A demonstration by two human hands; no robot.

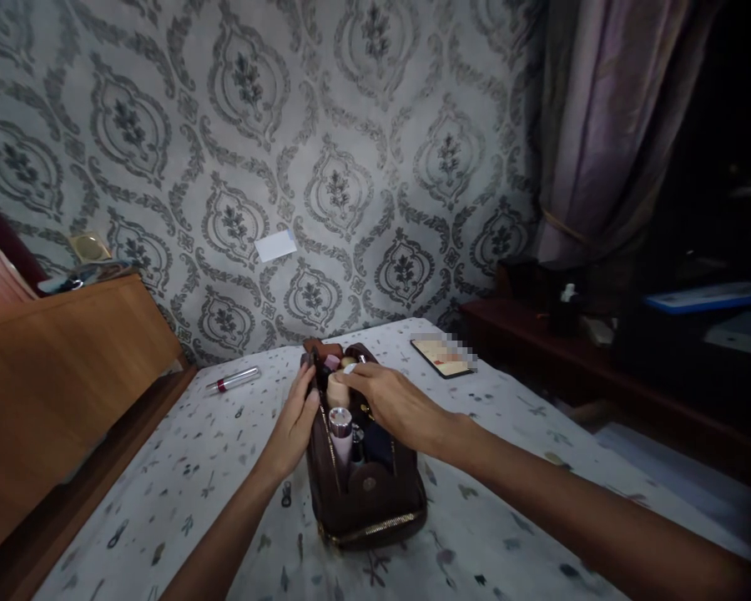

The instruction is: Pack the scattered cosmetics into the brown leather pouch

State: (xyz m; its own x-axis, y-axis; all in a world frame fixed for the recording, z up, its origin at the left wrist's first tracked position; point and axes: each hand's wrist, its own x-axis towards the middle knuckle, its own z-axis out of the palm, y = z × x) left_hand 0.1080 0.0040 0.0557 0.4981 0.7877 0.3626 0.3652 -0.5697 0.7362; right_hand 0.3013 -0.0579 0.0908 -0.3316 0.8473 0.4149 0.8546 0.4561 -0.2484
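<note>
A dark brown cosmetic bag (369, 505) with gold zippers lies open on the bed, filled with several toiletries. My left hand (294, 421) grips its left wall near the opening, fingers along the edge. Inside the bag is my right hand (391, 401), its thumb and fingers closed near a small white item (350, 368); what exactly they pinch is partly hidden. Just under those fingertips stands a beige container (338, 391). Closer to me are a pale tube with a shiny silver cap (340, 424) and a small dark-capped bottle (357, 442).
On the patterned bedsheet (225, 476), a clear tube with a red band (234, 380) lies left of the bag. A dark-edged tablet or phone (441, 357) lies to the right. A wooden headboard (81, 367) borders the left; a dark shelf (538, 334) borders the right.
</note>
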